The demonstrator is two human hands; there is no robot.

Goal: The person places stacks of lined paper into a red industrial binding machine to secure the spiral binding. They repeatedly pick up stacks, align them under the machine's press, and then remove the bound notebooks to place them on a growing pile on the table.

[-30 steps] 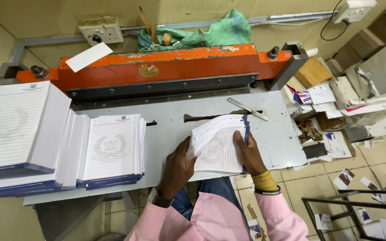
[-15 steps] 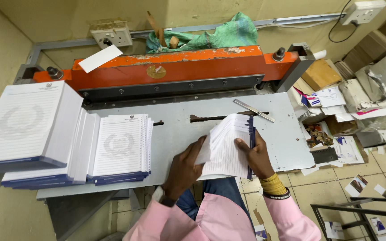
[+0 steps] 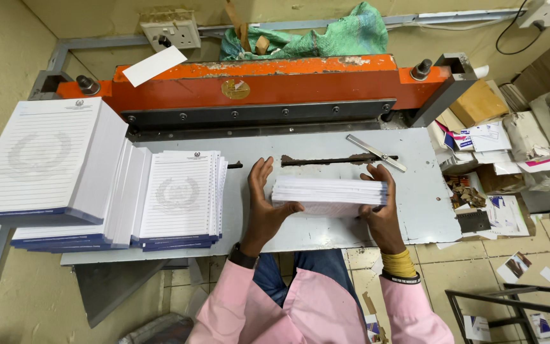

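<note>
Hands grasp a paper stack by its ends above the grey surface, left hand and right hand fingers wrapping it; its underside is hidden

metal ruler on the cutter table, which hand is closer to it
Right. The right hand grips the right end of the paper stack, its fingertips just below the metal ruler. The left hand holds the stack's left end, well away from it.

2 hands, 1 paper stack
</note>
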